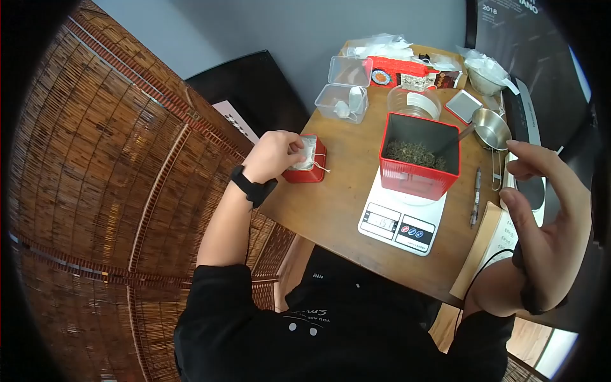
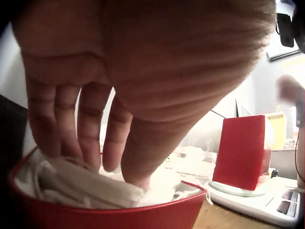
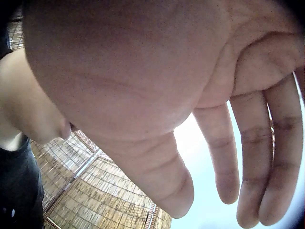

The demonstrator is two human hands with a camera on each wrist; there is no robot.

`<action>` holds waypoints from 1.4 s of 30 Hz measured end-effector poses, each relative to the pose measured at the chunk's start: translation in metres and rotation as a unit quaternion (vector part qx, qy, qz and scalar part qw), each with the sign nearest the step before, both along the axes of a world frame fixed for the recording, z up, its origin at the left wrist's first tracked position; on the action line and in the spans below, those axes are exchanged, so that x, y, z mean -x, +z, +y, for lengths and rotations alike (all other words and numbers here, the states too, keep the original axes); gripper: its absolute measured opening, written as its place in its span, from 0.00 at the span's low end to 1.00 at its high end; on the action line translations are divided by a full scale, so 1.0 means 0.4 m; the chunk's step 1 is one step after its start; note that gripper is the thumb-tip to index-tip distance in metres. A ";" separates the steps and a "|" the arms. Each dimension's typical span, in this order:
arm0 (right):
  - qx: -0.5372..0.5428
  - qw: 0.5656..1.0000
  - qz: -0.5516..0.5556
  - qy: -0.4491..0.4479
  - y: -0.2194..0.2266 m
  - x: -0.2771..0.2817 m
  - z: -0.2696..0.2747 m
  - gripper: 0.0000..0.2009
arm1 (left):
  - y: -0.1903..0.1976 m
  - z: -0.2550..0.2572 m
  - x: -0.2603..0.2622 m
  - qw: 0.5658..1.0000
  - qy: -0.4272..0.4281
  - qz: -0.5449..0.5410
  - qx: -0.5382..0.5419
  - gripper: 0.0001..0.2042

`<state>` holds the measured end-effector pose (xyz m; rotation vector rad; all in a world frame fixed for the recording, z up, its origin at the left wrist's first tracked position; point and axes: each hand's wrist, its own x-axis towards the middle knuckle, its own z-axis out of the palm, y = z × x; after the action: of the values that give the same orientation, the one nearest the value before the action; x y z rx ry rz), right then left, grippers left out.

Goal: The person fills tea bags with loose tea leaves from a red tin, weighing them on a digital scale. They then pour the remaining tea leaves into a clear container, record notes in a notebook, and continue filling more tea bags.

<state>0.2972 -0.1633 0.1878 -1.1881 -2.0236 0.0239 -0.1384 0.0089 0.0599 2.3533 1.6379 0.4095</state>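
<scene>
My left hand (image 1: 275,155) reaches down over a small red tin (image 1: 308,173) near the table's left edge. In the left wrist view its fingers (image 2: 89,126) point down into the tin, spread a little, with their tips at white tea bags (image 2: 90,183). The thumb tip is right by the end of the uppermost bag. A string (image 1: 321,167) hangs over the tin's rim. My right hand (image 1: 552,210) is raised at the right with nothing in it, thumb and fingers apart. A larger red tin (image 1: 420,178) of dried leaves stands on a white kitchen scale (image 1: 388,239).
A clear plastic box (image 1: 331,105) with its lid up holds white items. Behind the large tin stands a clear round container (image 1: 398,99). To the right are a metal pan (image 1: 492,127), a pen (image 1: 476,197) and a notebook (image 1: 499,239). A woven screen (image 1: 95,191) borders the left.
</scene>
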 end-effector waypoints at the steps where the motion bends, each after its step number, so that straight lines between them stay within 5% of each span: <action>1: 0.000 1.000 0.000 -0.004 -0.001 0.002 0.000 0.23 | 0.000 -0.002 -0.007 1.000 -0.014 -0.016 0.020 0.14; 7: -0.003 1.000 0.005 0.005 -0.006 0.018 0.010 0.22 | -0.048 0.009 0.015 0.995 -0.059 -0.056 0.064 0.11; 9: 0.006 1.000 0.007 0.002 -0.003 0.026 0.011 0.22 | -0.005 -0.015 0.027 0.981 -0.034 -0.159 0.104 0.08; 16: -0.005 1.000 0.009 -0.005 -0.010 0.034 0.023 0.22 | 0.051 -0.054 0.031 0.992 0.111 -0.054 -0.022 0.05; 20: -0.008 1.000 0.000 0.010 -0.015 0.043 0.027 0.21 | -0.033 -0.039 0.023 0.997 -0.039 0.030 -0.060 0.07; 27: -0.025 1.000 0.001 0.002 -0.019 0.066 0.036 0.20 | 0.056 0.011 -0.015 0.977 -0.044 0.207 0.019 0.09; 28: -0.031 0.999 0.005 -0.002 -0.020 0.067 0.037 0.19 | 0.069 0.017 -0.019 0.980 -0.074 0.180 -0.046 0.10; 35: -0.025 1.000 -0.012 -0.014 -0.005 0.080 0.031 0.17 | 0.064 0.282 -0.199 0.979 -0.043 0.088 -0.177 0.11; 42: -0.043 0.999 -0.024 -0.006 0.001 0.071 0.027 0.17 | -0.044 0.506 -0.341 0.976 0.039 0.212 -0.004 0.17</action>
<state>0.2686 -0.1525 0.1884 -1.1568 -2.0372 -0.0968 -0.0021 0.2113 0.0425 2.5131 1.9111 -0.0850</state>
